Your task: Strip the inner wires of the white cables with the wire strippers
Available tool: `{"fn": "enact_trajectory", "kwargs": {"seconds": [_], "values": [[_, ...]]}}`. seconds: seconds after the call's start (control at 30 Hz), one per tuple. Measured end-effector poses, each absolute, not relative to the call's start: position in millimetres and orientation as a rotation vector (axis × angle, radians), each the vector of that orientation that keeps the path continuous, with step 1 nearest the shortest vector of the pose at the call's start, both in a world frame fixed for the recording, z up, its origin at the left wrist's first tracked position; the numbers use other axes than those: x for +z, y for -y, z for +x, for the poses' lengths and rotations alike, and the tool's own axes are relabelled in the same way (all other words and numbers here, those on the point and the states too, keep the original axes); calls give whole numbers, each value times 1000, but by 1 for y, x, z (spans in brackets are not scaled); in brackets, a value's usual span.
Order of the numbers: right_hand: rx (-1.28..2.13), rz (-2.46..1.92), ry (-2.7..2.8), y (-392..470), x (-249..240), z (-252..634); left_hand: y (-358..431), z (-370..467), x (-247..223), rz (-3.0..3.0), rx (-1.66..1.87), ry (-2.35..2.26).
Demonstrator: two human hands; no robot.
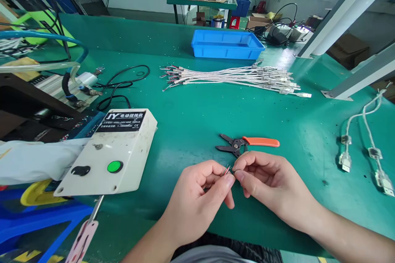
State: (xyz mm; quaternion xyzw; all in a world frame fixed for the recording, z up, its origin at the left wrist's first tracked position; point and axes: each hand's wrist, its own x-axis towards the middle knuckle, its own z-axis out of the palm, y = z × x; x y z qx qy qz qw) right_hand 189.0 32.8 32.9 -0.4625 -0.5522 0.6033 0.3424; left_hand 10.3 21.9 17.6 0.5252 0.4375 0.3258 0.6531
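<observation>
My left hand (203, 199) pinches the end of a small cable, with thin red and white wires (226, 170) poking up between thumb and forefinger. Just to its right, my right hand (265, 185) is closed in a pinch at the wire tips; what lies between its fingertips is too small to make out. Wire strippers (261, 141) with an orange handle lie right behind my right hand, their jaws apart and pointing left. Farther back, a bundle of white USB cables (222, 77) stretches across the green table (185, 119), bare wire ends at the left and plugs at the right.
A blue tray (228, 51) stands behind the bundle. On the left are a white control box (123, 152) with a green button and a black cable (119, 85). Two USB cables (375, 154) hang over the right side near metal posts (358, 78).
</observation>
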Motion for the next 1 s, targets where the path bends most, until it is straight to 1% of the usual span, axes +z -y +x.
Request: {"fn": "enact_trajectory", "kwargs": {"seconds": [0.77, 1.0], "values": [[1497, -1305, 1436, -30, 29, 186, -18, 18, 14, 1256, 761, -1090], [1562, -1318, 1357, -33, 30, 184, -17, 19, 14, 1330, 775, -1150]]}}
